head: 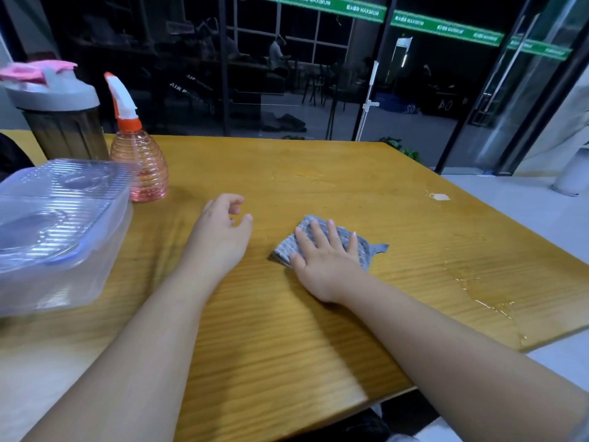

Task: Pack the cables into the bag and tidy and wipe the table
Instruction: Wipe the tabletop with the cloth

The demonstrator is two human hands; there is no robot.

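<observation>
A folded grey checked cloth point(366, 250) lies on the yellow wooden table point(287, 330), a little right of its middle. My right hand point(325, 260) presses flat on the cloth with straight, spread fingers. My left hand point(223, 231) hovers or rests just left of the cloth, fingers loosely curled and holding nothing. No cables or bag are in view.
A clear plastic lidded box point(60, 224) stands at the left edge. Behind it are a pink spray bottle point(140, 161) and a dark shaker bottle point(60, 119) with a grey lid. Wet patches point(484, 291) glisten near the right edge, and a small white scrap point(439, 196) lies far right.
</observation>
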